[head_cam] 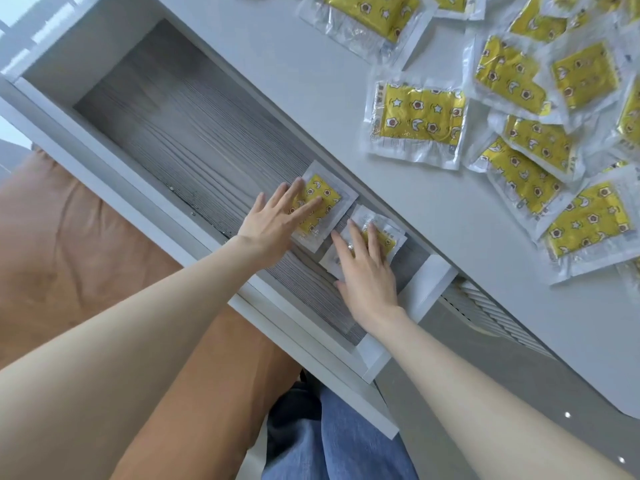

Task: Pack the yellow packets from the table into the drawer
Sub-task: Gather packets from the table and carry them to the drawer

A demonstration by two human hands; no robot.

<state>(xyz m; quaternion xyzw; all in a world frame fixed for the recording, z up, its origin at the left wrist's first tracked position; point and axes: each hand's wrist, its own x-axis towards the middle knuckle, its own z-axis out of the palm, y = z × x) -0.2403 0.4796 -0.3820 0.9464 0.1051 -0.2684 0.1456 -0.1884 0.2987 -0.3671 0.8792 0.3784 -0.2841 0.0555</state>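
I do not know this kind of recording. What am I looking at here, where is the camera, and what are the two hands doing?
There is no machine here. A person wears one camera on the head, so the single picture looks down along both bare arms. The left hand lies flat, fingers straight, on a yellow packet on the floor of the open drawer. The right hand lies flat on a second packet beside it. Neither hand grips anything; they only rest or press. On the white table beyond the drawer, many more packets lie loose, some overlapping.
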